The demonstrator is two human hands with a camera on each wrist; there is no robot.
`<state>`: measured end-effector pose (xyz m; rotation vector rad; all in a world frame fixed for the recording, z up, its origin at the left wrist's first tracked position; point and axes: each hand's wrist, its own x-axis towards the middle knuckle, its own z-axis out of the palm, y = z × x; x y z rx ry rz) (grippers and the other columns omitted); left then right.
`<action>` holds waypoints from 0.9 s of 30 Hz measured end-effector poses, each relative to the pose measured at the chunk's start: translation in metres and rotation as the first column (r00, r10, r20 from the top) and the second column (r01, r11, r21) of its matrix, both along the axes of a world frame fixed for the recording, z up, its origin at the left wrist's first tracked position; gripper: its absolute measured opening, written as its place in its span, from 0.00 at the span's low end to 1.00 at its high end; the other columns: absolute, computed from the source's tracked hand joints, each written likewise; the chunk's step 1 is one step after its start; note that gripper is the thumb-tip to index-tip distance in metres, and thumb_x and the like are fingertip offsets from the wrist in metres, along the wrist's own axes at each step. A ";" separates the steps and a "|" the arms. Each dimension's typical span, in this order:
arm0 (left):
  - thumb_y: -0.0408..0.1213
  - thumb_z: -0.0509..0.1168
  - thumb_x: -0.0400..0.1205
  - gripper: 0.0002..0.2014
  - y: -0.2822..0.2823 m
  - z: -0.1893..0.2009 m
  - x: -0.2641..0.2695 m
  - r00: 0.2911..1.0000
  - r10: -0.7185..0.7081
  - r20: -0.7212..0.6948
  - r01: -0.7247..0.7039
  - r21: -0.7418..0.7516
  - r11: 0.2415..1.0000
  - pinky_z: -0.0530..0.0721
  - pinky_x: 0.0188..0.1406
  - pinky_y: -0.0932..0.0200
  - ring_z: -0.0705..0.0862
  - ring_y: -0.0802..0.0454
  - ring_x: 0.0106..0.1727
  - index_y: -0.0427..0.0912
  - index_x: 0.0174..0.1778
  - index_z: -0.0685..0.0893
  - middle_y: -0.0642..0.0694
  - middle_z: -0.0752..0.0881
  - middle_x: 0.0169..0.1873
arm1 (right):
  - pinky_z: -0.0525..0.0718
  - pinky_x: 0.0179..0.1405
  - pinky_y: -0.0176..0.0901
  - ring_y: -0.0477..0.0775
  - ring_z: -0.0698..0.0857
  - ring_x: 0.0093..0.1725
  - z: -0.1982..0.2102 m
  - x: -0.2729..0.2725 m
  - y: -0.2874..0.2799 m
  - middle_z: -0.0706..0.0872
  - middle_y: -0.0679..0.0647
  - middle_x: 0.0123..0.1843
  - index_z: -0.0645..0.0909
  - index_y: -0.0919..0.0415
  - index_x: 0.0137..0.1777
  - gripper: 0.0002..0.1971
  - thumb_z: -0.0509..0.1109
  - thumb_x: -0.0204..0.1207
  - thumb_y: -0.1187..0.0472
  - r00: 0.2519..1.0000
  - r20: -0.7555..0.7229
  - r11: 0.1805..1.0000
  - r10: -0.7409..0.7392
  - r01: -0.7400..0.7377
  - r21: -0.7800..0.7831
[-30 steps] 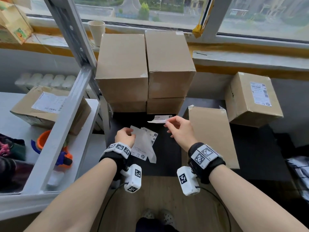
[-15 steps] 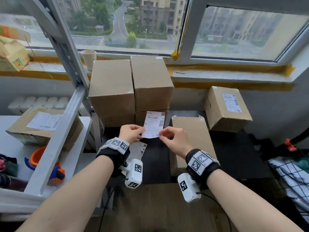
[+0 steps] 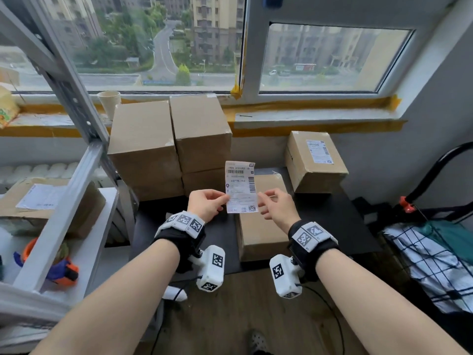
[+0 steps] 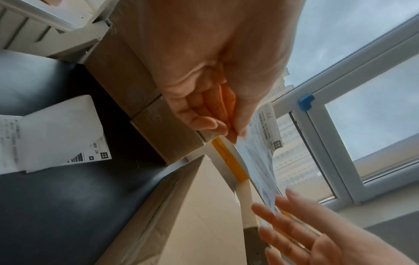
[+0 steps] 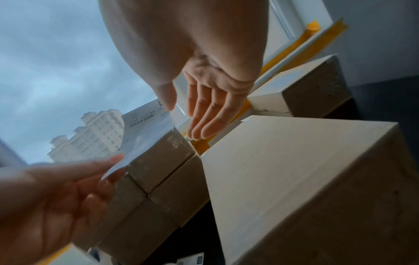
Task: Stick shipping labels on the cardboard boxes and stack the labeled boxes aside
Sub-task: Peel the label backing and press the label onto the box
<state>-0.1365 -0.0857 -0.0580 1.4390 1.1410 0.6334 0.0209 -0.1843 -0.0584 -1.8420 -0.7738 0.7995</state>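
Observation:
A white shipping label [image 3: 240, 187] stands upright in the air above the black table [image 3: 332, 221]. My left hand [image 3: 224, 201] pinches its left edge between thumb and fingers. My right hand [image 3: 266, 201] is beside the right edge; in the right wrist view its fingers [image 5: 204, 118] are straight and apart from the thumb. A plain cardboard box [image 3: 261, 231] lies flat on the table under the label. Plain boxes are stacked [image 3: 169, 147] at the back. A labelled box [image 3: 316, 162] sits at the back right. Loose label sheets [image 4: 56, 136] lie on the table below my left hand.
A grey metal shelf [image 3: 76, 190] at the left holds another labelled box [image 3: 51, 203] and an orange and blue tape dispenser [image 3: 61, 265]. A paper cup [image 3: 109, 102] stands on the windowsill. A black frame with checked cloth [image 3: 435, 260] is at the right.
The label has gone from lying flat in my right hand to standing upright, now pinched by my left hand. The sheets my left hand held lie on the table. The head view has tilted up.

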 end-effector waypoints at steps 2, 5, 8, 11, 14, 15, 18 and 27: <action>0.34 0.72 0.76 0.07 -0.007 -0.002 0.009 1.000 -0.020 -0.007 0.020 -0.018 1.000 0.74 0.19 0.76 0.77 0.57 0.28 0.33 0.45 0.89 0.47 0.83 0.27 | 0.83 0.34 0.39 0.51 0.83 0.35 0.001 0.009 -0.001 0.85 0.56 0.40 0.78 0.64 0.52 0.09 0.66 0.81 0.57 0.999 -0.047 1.000 0.002 -0.003 -0.009; 0.33 0.73 0.76 0.07 -0.017 -0.007 0.024 1.000 -0.016 -0.023 0.015 -0.039 0.999 0.74 0.19 0.75 0.75 0.56 0.27 0.32 0.45 0.89 0.46 0.82 0.26 | 0.83 0.33 0.37 0.50 0.83 0.35 -0.006 0.025 -0.004 0.85 0.59 0.41 0.81 0.68 0.49 0.08 0.68 0.79 0.62 0.996 -0.083 1.000 -0.014 0.014 -0.007; 0.33 0.74 0.75 0.06 -0.022 -0.013 0.038 0.997 0.007 -0.078 -0.011 -0.058 0.998 0.74 0.19 0.75 0.75 0.57 0.26 0.33 0.43 0.90 0.48 0.82 0.25 | 0.81 0.33 0.36 0.48 0.81 0.34 -0.015 0.042 -0.006 0.84 0.56 0.38 0.83 0.70 0.49 0.09 0.70 0.78 0.62 0.998 -0.066 0.999 -0.012 0.009 -0.043; 0.34 0.75 0.73 0.06 -0.025 -0.021 0.053 0.988 0.035 -0.152 -0.048 -0.078 0.996 0.76 0.24 0.71 0.76 0.58 0.25 0.35 0.41 0.90 0.49 0.84 0.26 | 0.79 0.34 0.36 0.47 0.79 0.33 -0.023 0.058 -0.005 0.83 0.53 0.35 0.84 0.67 0.45 0.08 0.71 0.77 0.61 0.999 -0.045 0.996 0.004 -0.008 -0.084; 0.35 0.77 0.71 0.07 -0.027 -0.031 0.068 0.976 0.077 -0.202 -0.098 -0.098 0.990 0.80 0.32 0.63 0.78 0.57 0.26 0.35 0.39 0.91 0.48 0.86 0.26 | 0.80 0.38 0.42 0.48 0.78 0.32 -0.034 0.073 0.001 0.83 0.53 0.33 0.85 0.67 0.42 0.08 0.73 0.75 0.61 1.000 -0.006 0.990 0.019 -0.019 -0.142; 0.36 0.77 0.70 0.06 -0.027 -0.034 0.074 0.969 0.089 -0.230 -0.114 -0.097 0.989 0.82 0.36 0.61 0.79 0.56 0.27 0.36 0.38 0.91 0.48 0.87 0.27 | 0.81 0.42 0.46 0.49 0.80 0.34 -0.039 0.078 0.003 0.84 0.53 0.33 0.85 0.66 0.41 0.08 0.73 0.74 0.61 0.999 0.010 0.985 0.031 -0.029 -0.168; 0.39 0.78 0.69 0.05 -0.027 -0.040 0.084 0.946 0.110 -0.304 -0.145 -0.094 0.985 0.84 0.44 0.60 0.82 0.55 0.32 0.41 0.35 0.91 0.47 0.90 0.32 | 0.80 0.44 0.45 0.52 0.82 0.39 -0.047 0.089 0.008 0.84 0.50 0.32 0.85 0.62 0.35 0.08 0.74 0.73 0.59 0.997 0.047 0.972 0.057 -0.045 -0.231; 0.40 0.79 0.68 0.06 -0.026 -0.048 0.103 0.896 0.147 -0.419 -0.204 -0.095 0.974 0.84 0.46 0.60 0.87 0.51 0.42 0.43 0.36 0.91 0.46 0.90 0.36 | 0.76 0.44 0.39 0.51 0.84 0.42 -0.056 0.104 0.011 0.86 0.51 0.36 0.83 0.56 0.31 0.11 0.73 0.74 0.56 0.980 0.143 0.935 0.142 -0.086 -0.344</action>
